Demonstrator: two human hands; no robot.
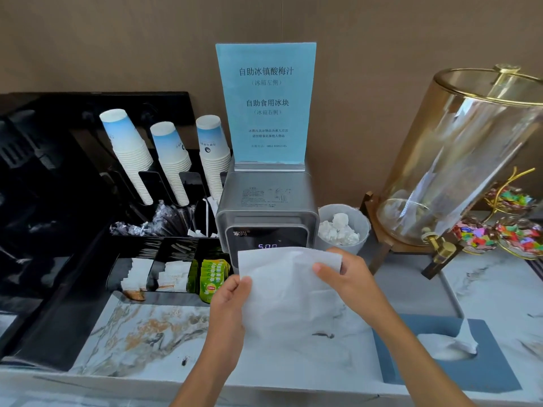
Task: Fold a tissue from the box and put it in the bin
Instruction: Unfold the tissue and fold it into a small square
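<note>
Holding crumpled tissues (339, 230): small bin (360, 223).

Two hands — left (227, 301) and right (349, 277) — and one tissue (282, 292) between them. One tissue box (440, 351), one more sheet standing out of it. One bin (343, 227) holding many crumpled tissues, too many to count. Three stacks of paper cups (129, 154). One blue sign (266, 102). One water heater (266, 212). One glass dispenser (458, 160) — one brass tap. Three candy dishes (520, 233). One black organizer (164, 259) with several green tea sachets (211, 277); their number cannot be told.
</note>
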